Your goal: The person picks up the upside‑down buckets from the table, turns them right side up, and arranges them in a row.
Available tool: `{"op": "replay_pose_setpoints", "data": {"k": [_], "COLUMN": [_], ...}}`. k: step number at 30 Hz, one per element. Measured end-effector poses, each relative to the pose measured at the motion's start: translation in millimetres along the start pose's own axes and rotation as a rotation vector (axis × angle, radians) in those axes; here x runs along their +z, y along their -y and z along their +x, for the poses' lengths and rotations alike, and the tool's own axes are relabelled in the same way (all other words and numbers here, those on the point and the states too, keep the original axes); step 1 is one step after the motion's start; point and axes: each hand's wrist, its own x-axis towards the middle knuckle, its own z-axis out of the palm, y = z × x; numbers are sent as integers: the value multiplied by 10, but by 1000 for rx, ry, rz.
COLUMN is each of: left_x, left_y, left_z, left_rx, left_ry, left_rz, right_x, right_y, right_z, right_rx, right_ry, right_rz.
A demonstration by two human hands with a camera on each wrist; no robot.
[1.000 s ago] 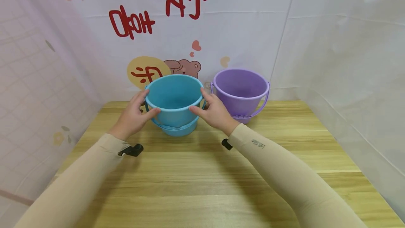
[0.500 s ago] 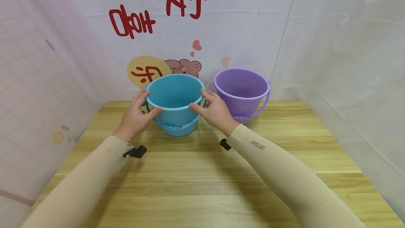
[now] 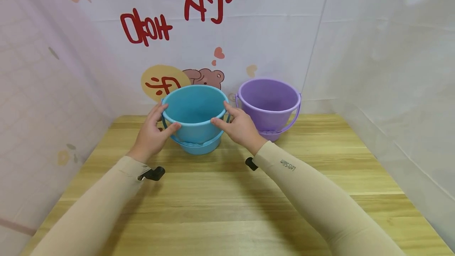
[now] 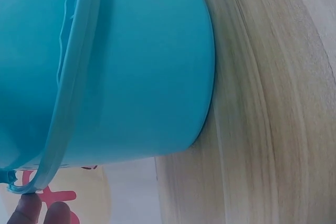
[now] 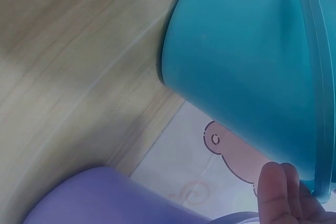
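Both hands clasp the blue bucket at its rim, near the back of the counter.

The left hand [image 3: 152, 136] curls round the left side of the blue bucket [image 3: 194, 118], thumb on the near wall and fingers [image 4: 31, 209] hooked over the rim; the right hand [image 3: 239, 127] grips the opposite side the same way, its fingers [image 5: 275, 190] by the handle pivot. The bucket's base seems to sit on or just above the wooden counter [image 3: 227, 204]; I cannot tell which. Its handle hangs down in front. So the grasp looks secured, with any lift or shift judged not yet done. Just beside it on the right stands a purple bucket [image 3: 269, 106], untouched, before a printed backdrop [image 3: 199, 31].
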Motion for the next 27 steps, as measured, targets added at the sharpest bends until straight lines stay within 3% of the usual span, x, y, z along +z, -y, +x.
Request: {"op": "replay_pose_setpoints", "data": {"k": [9, 27], "left_x": [26, 66], "left_y": [6, -9], "left_z": [6, 92], "left_rx": [33, -6], "left_ry": [-20, -17], "left_rz": [-4, 6], "right_x": [-14, -28], "right_y": [10, -54], "right_z": [18, 166], "right_rx": [44, 87], "right_ry": [30, 79], "right_rz": [26, 106]}}
